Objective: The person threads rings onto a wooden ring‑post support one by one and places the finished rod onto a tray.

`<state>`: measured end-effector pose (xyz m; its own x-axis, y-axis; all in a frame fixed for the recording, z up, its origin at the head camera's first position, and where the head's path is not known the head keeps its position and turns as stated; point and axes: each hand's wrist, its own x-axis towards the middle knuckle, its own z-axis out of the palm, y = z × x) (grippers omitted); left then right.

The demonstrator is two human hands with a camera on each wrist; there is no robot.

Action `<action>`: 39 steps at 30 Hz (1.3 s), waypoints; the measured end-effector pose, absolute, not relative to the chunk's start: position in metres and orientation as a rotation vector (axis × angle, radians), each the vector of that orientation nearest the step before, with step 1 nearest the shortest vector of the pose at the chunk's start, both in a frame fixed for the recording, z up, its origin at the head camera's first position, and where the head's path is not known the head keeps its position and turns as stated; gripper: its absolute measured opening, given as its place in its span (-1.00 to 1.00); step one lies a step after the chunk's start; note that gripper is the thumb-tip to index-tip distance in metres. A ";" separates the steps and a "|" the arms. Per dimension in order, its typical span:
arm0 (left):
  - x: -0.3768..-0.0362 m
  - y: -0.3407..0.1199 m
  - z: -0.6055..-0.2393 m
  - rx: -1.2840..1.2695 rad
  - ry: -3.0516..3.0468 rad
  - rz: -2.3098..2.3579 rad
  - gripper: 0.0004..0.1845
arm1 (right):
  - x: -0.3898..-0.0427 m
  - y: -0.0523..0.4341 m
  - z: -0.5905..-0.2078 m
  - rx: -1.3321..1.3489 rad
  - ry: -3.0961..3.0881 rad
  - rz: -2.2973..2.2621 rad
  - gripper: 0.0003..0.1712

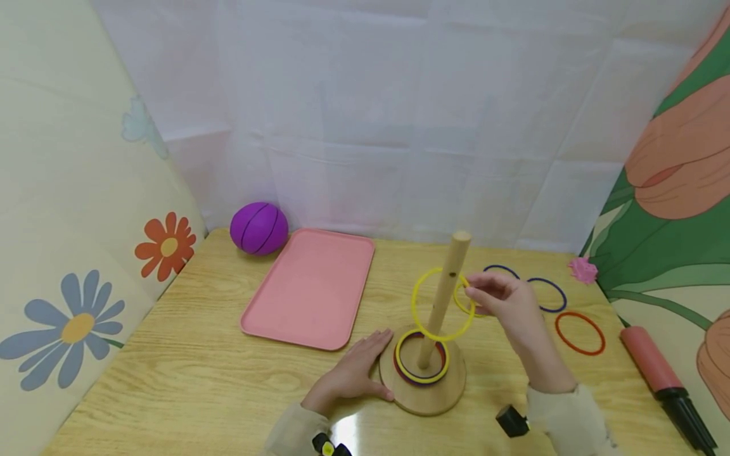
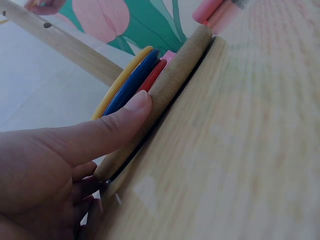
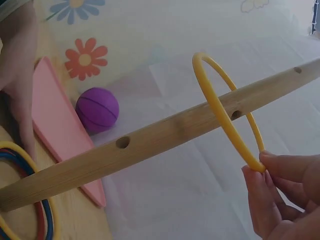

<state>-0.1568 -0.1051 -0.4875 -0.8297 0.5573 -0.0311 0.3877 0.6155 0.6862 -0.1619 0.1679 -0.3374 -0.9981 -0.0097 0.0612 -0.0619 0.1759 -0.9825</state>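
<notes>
A wooden peg (image 1: pixel 441 297) stands on a round wooden base (image 1: pixel 424 400) at the front of the table. Yellow, blue and red rings (image 1: pixel 401 369) lie stacked on the base. My right hand (image 1: pixel 470 292) pinches a yellow ring (image 1: pixel 413 305) that hangs tilted around the peg about halfway up. The right wrist view shows the held ring (image 3: pixel 224 107) encircling the peg (image 3: pixel 165 137), its lower edge between my fingertips (image 3: pixel 260 172). My left hand (image 1: pixel 371 354) lies flat on the table with its thumb (image 2: pixel 134 107) pressed against the base's rim (image 2: pixel 175 85).
Two blue rings (image 1: pixel 550 295) and a red ring (image 1: pixel 580 333) lie right of the stand; part of another yellow ring shows behind my right hand. A pink tray (image 1: pixel 310 288) and a purple ball (image 1: pixel 259 228) sit at the left. A pink pump (image 1: pixel 661 377) lies by the right edge.
</notes>
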 end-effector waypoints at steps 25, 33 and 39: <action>-0.157 -0.105 -0.490 0.777 2.606 1.011 0.19 | -0.176 0.154 -0.425 0.117 -2.708 1.796 -0.80; -0.157 -0.105 -0.490 0.775 2.598 1.016 0.19 | -0.177 0.151 -0.437 0.090 -2.741 1.734 -0.84; -0.156 -0.105 -0.487 0.764 2.588 1.028 0.19 | -0.177 0.149 -0.441 0.045 -2.781 1.671 -0.85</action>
